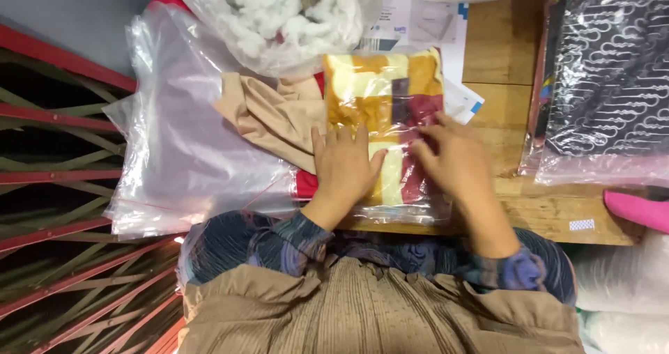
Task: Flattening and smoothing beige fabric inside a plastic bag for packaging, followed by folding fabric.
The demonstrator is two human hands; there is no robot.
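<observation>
A folded cloth with yellow, orange and dark red patches sits inside a clear plastic bag (385, 93) on the wooden table (505, 68). My left hand (343, 167) lies flat on the bag's near left part, fingers spread. My right hand (454, 160) presses flat on the bag's near right part, fingers pointing left. Neither hand grips anything. A beige cloth (272, 117) lies just left of the bag, partly under it.
A stack of empty clear bags (178, 131) hangs off the table's left side. A bag of white stuffing (279, 12) is at the back. A packed black patterned cloth (606, 75) lies at right, a pink object (637, 210) near it. Red metal bars (63, 187) at left.
</observation>
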